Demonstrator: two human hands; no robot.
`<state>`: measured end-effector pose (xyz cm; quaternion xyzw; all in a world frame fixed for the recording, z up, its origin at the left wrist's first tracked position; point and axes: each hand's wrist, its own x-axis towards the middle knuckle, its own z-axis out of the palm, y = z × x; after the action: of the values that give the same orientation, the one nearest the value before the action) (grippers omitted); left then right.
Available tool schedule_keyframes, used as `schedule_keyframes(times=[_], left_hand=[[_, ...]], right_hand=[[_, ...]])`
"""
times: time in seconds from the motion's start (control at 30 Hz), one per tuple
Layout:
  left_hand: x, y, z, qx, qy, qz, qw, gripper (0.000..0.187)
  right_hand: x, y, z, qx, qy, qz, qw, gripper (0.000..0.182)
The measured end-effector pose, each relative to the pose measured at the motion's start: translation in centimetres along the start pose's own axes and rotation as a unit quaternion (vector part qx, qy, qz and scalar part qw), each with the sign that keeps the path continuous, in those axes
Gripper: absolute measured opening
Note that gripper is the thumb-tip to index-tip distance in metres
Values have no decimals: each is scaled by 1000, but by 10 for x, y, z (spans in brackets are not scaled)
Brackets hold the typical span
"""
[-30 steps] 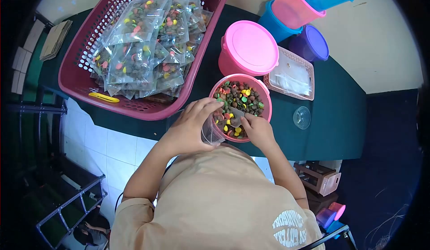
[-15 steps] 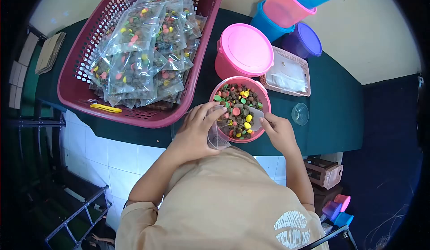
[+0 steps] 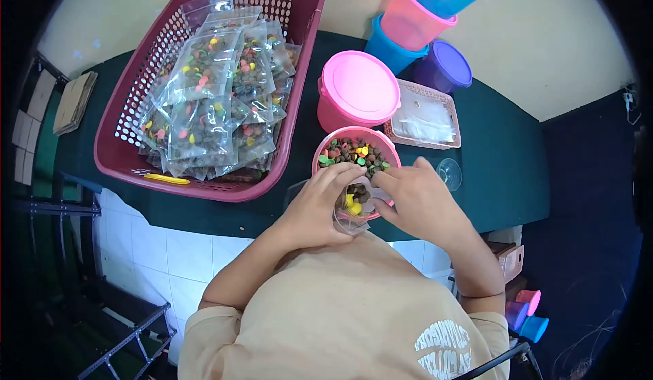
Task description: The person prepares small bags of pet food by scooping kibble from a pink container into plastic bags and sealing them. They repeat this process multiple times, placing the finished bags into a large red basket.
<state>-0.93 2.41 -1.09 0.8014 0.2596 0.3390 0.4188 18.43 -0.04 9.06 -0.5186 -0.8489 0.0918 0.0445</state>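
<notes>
Head view: your clear pouch (image 3: pixel 352 211) hangs at the table's near edge, over the pink bowl (image 3: pixel 325 150) of candies. Your left hand (image 3: pixel 318 206) pinches it open; your right hand (image 3: pixel 418 200) grips a small scoop (image 3: pixel 376 191). Tip the scoop off-centre and candies may spill floorward.

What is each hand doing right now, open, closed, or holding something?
Left hand: closed around a small clear bag with a few candies in it.
Right hand: closed on a small scoop at the bag's mouth, over the pink bowl.
</notes>
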Motion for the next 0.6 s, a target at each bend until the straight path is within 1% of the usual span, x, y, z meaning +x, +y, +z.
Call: schedule_keyframes(times=[0.03,0.07,0.1,0.13,0.17,0.2,0.23,0.27,0.3,0.33,0.4,0.43,0.47,0.5,0.53,0.57,0.6], left_hand=[[2,3,-2,2,-1,4,1000,99],[3,6,-5,-39,-3,-2,999,100],[4,7,-6,-80,-6,-8,997,100],[6,5,-6,-79,-6,-7,997,100],[9,0,-5,-144,-13,1,989,103],[12,-2,-6,-209,-21,8,978,105],[13,-1,-11,-207,-25,11,978,105],[16,3,-18,-222,-37,1,974,107],[19,4,-24,-235,-48,-10,971,109],[21,3,-27,-233,-51,-8,971,109],[23,0,-29,-338,-77,26,938,111],[23,-2,-30,-381,-90,11,920,111],[23,-3,-29,-381,-91,8,920,111],[24,-5,-28,-409,-107,4,906,111],[25,-5,-28,-436,-123,1,891,112],[23,-5,-28,-437,-117,-10,892,107],[23,-5,-30,-437,-120,-11,891,107]], right_hand=[[3,-4,-9,-10,43,-49,998,18],[4,-7,-20,-12,46,-50,998,18],[4,-9,-32,2,50,-48,998,20],[4,-10,-44,16,53,-47,997,22],[5,-10,-56,87,33,8,996,23],[5,-4,-60,87,35,8,996,23],[4,1,-63,190,103,55,975,22],[3,4,-65,289,171,101,937,21],[4,6,-57,373,223,113,894,21],[5,5,-46,373,227,113,893,21],[8,-6,-26,339,222,35,913,23],[11,-13,-22,261,184,-19,947,24],[14,-21,-17,180,145,-73,970,25],[16,-28,-6,199,116,-90,969,22],[15,-27,-5,201,117,-89,968,22],[14,-26,-5,192,122,-100,969,22],[12,-25,-6,182,128,-111,969,21]])
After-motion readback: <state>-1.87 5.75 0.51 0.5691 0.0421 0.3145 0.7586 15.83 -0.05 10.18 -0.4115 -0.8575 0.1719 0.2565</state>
